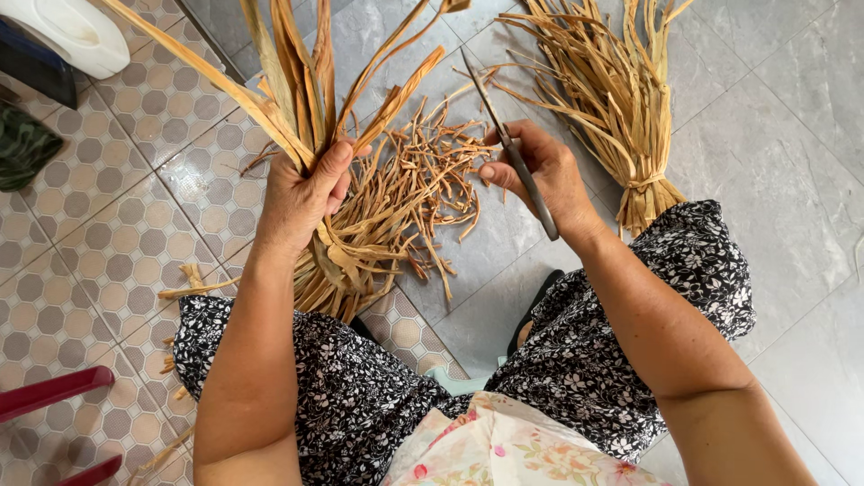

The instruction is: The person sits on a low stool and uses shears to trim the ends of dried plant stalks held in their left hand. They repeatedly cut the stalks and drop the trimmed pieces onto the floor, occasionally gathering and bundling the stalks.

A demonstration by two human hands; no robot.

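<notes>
Seen from above, the left hand [301, 193] is clenched tight round a bundle of dried leaf strips [306, 99] held upright over the lap, while the right hand [544, 175] is closed on a knife [508, 148], its blade pointing up and away. I count two bundles: the gripped one and a tied bundle [621, 108] lying on the grey floor tiles [783, 180] beside the right forearm. A heap of cut trimmings [418, 175] lies between the hands, and a white plastic stool [76, 31] stands far left.

**Soft daylight, sharp view**

Bright, even daylight fills the scene — shadows stay faint and short. The glossy patterned floor tiles [135, 243] carry a mild sheen at the left. Focus is crisp throughout; straight grout lines bow slightly toward the edges — wide-lens distortion.
</notes>
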